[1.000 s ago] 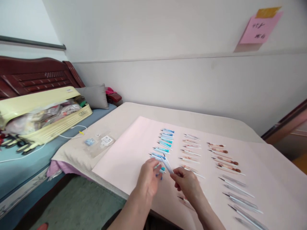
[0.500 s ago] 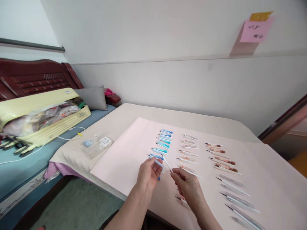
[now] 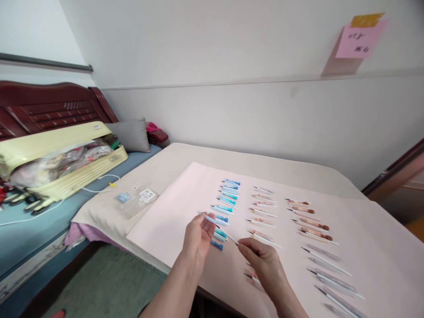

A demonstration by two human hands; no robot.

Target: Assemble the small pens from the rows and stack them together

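**Pen pinched between two hands over the blue column**

Both hands are grasping one slim white pen (image 3: 207, 217). The left hand (image 3: 196, 236) is pinching it between thumb and fingertips, and the right hand (image 3: 263, 263) is nipping its near tip. The pen is hanging slantwise just above the pink sheet (image 3: 165, 225), over the near end of the column of blue pens (image 3: 228, 197).

As I am judging it, the work is calling for light, steady fingers. The left hand should be doing the carrying while the right is only guiding the tip, so the thin barrel is not bending or twisting. The blue pens are lying close together (two are lying just beneath the left fingers), so the hands should be staying raised off the sheet and not brushing the row askew. The right wrist is also passing near the middle column of pale pens (image 3: 261, 212), and a dragging forearm would be disturbing those. The brown pens (image 3: 309, 221) and grey pens (image 3: 327, 265) are lying well apart on the surface (image 3: 212, 154).
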